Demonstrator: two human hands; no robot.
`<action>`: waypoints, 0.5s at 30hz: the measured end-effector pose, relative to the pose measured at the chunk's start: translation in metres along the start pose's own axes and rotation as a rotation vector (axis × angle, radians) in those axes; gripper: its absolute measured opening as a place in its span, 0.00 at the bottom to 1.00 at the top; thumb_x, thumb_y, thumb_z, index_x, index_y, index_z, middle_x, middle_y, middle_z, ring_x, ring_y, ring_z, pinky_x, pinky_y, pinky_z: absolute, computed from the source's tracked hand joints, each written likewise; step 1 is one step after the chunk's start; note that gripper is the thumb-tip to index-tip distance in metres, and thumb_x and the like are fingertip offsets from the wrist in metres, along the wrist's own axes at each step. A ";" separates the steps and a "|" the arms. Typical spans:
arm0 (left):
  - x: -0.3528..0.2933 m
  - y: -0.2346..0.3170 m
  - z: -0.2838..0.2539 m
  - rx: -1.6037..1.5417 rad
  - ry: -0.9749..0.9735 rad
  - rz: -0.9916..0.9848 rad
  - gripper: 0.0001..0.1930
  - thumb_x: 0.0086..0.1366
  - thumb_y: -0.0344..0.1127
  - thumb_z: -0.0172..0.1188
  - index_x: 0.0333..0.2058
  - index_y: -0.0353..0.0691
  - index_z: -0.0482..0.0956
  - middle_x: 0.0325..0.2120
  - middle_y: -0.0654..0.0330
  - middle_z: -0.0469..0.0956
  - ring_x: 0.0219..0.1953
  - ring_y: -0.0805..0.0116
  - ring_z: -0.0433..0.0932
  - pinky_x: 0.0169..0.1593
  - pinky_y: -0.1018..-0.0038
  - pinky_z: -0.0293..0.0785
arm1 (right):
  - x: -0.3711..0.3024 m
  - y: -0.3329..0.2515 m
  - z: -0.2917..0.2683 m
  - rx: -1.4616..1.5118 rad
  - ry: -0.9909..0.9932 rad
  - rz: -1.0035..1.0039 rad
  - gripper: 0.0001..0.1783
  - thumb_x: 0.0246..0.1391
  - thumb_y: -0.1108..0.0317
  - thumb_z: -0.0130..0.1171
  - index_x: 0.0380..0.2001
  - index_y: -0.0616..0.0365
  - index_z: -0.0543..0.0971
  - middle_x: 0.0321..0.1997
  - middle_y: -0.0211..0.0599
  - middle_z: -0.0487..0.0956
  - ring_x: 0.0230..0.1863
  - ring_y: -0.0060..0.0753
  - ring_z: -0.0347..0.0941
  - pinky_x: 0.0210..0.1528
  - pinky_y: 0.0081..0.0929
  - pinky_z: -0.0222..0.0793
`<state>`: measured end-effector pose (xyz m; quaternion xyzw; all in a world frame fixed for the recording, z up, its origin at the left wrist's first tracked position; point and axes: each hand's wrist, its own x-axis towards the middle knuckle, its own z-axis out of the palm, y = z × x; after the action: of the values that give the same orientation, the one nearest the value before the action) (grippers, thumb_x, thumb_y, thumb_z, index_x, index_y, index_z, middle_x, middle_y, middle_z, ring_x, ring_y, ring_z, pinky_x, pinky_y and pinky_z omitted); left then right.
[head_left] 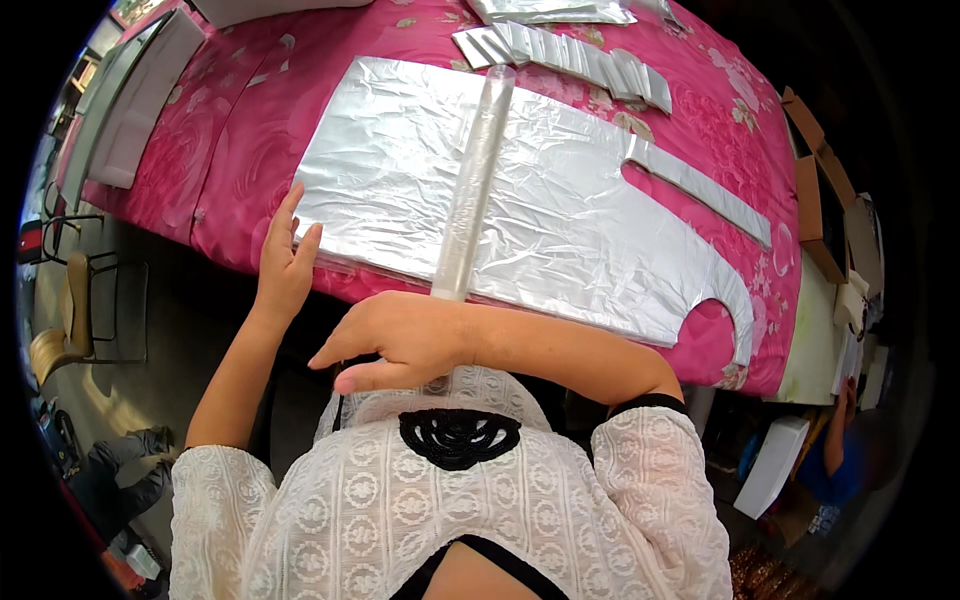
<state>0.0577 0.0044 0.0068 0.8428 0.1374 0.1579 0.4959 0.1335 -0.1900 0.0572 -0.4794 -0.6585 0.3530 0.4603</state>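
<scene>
A flat stack of thin silvery plastic film [570, 215] lies across the table, its right end cut into two long straps like a vest-style bag or apron. A clear tube or rod [475, 180] rests across the stack, left of its middle. My left hand [285, 255] is open at the stack's left edge, fingertips touching or very near its near corner. My right hand [395, 345] is bent across in front of my body, by the table's near edge. Its thumb and fingers are stretched apart, and I see nothing held in it.
A pink flowered cloth [235, 140] covers the table. A row of small folded silvery packets [570, 62] lies at the far side, with more film [550, 10] behind it. Cardboard boxes [822, 205] stand at the right. A chair [72, 310] stands left; another person's arm [838, 435] shows lower right.
</scene>
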 end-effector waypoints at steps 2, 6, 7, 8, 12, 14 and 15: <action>-0.011 -0.010 -0.015 -0.070 0.025 -0.040 0.26 0.65 0.30 0.49 0.61 0.32 0.56 0.60 0.49 0.59 0.62 0.61 0.59 0.62 0.69 0.54 | 0.015 -0.011 -0.008 0.122 0.049 -0.056 0.20 0.58 0.55 0.52 0.42 0.62 0.78 0.41 0.44 0.79 0.43 0.45 0.74 0.48 0.35 0.68; -0.039 -0.019 -0.030 -0.138 0.053 -0.118 0.26 0.66 0.30 0.48 0.61 0.32 0.56 0.60 0.49 0.59 0.61 0.63 0.60 0.62 0.70 0.56 | -0.005 0.034 -0.055 -0.316 0.460 0.083 0.16 0.57 0.60 0.53 0.44 0.58 0.77 0.43 0.41 0.79 0.46 0.43 0.74 0.49 0.36 0.68; -0.044 -0.019 -0.031 -0.149 0.050 -0.138 0.26 0.65 0.29 0.49 0.60 0.32 0.57 0.60 0.50 0.60 0.61 0.63 0.60 0.61 0.70 0.57 | -0.016 0.049 -0.066 -0.517 0.436 0.131 0.18 0.58 0.59 0.51 0.48 0.56 0.75 0.48 0.40 0.76 0.51 0.43 0.70 0.54 0.37 0.64; -0.050 -0.018 -0.033 -0.123 0.046 -0.158 0.26 0.64 0.29 0.50 0.60 0.32 0.58 0.59 0.50 0.60 0.61 0.63 0.61 0.61 0.70 0.58 | -0.021 0.063 -0.074 -0.711 0.406 0.170 0.20 0.59 0.58 0.49 0.51 0.54 0.73 0.54 0.40 0.73 0.57 0.42 0.66 0.59 0.38 0.60; -0.062 -0.015 -0.032 -0.070 0.020 -0.200 0.24 0.63 0.30 0.51 0.58 0.34 0.61 0.54 0.51 0.65 0.56 0.62 0.66 0.58 0.69 0.62 | 0.001 0.099 -0.085 -1.011 0.184 0.159 0.26 0.61 0.51 0.43 0.58 0.51 0.67 0.64 0.36 0.62 0.68 0.40 0.51 0.68 0.41 0.44; -0.063 -0.014 -0.031 -0.050 0.024 -0.226 0.24 0.63 0.30 0.52 0.58 0.33 0.61 0.52 0.51 0.67 0.55 0.63 0.67 0.57 0.70 0.64 | 0.031 0.114 -0.082 -1.002 0.131 0.126 0.28 0.61 0.48 0.41 0.60 0.50 0.65 0.67 0.34 0.59 0.70 0.39 0.47 0.70 0.42 0.39; -0.062 -0.014 -0.031 0.009 0.024 -0.219 0.25 0.63 0.30 0.52 0.58 0.33 0.60 0.50 0.51 0.68 0.52 0.63 0.69 0.54 0.70 0.65 | 0.047 0.121 -0.078 -0.980 0.146 0.101 0.28 0.60 0.50 0.43 0.59 0.50 0.66 0.66 0.35 0.60 0.69 0.39 0.48 0.69 0.44 0.39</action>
<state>-0.0127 0.0113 0.0008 0.8230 0.2352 0.1122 0.5048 0.2391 -0.1075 -0.0145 -0.6941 -0.6891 -0.0106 0.2082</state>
